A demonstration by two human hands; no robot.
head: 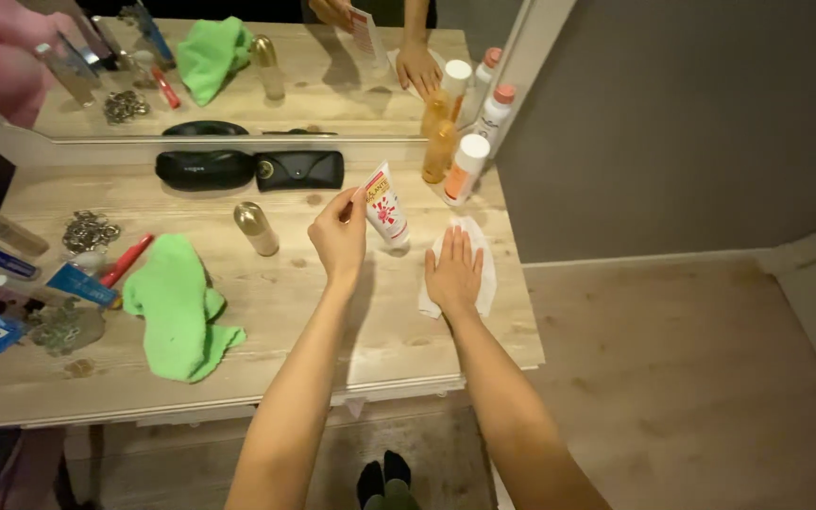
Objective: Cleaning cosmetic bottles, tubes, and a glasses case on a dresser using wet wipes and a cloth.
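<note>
My left hand grips a small white tube with red and orange print, cap end resting on the wooden tabletop. Beside it my right hand lies flat, fingers spread, pressing on a white wipe spread on the table. The two hands are a short distance apart near the table's right side.
A green cloth lies left of my arms, with a gold bottle, two black cases, red pen, chains and small tubes further left. Orange and white bottles stand at the back right against a mirror. The table's right edge drops to the floor.
</note>
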